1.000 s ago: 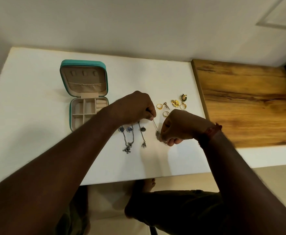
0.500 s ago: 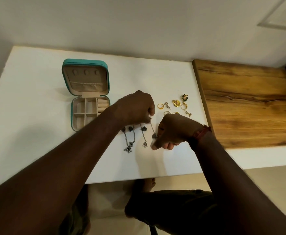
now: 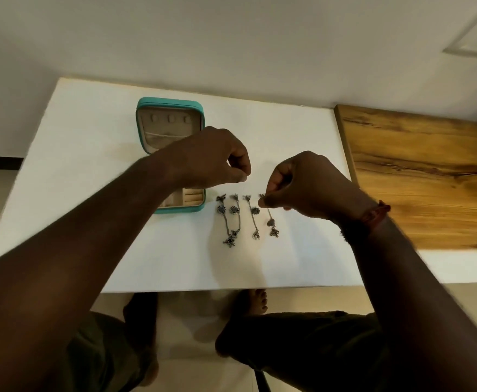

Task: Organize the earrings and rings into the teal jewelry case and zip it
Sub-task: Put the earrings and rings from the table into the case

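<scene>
Person sits at the white table point(image 3: 96, 171), both arms reaching in over it. The teal jewelry case point(image 3: 172, 104) lies open on the table, left of centre. Its lid is tipped back w/ beige lining, three small tabs and a pocket showing. Most of the base is hidden under the L forearm; only its front-right corner shows, w/ ring rolls inside.

L hand point(image 3: 212, 159) hovers just right of the case, fingers curled, thumb tip against index tip. That grip is closed to a pinch, but I can't tell whether anything tiny sits in it. R hand point(image 3: 305, 188) is close by, not touching the L. Its grip pinches the top end of the far-right earring point(image 3: 271, 223), whose chain runs back toward the person and lies on the table.

Three more silver earrings point(image 3: 234, 210) lie in a row to its left, roughly parallel, btwn it and the case. The two leftmost meet at their lower ends. All four are outside the case, just right of its front corner.

A red thread band point(image 3: 377, 215) circles the R wrist. A wooden board point(image 3: 429, 179) butts against the table's right side. A bare foot point(image 3: 255, 301) shows on the floor below the table edge.
</scene>
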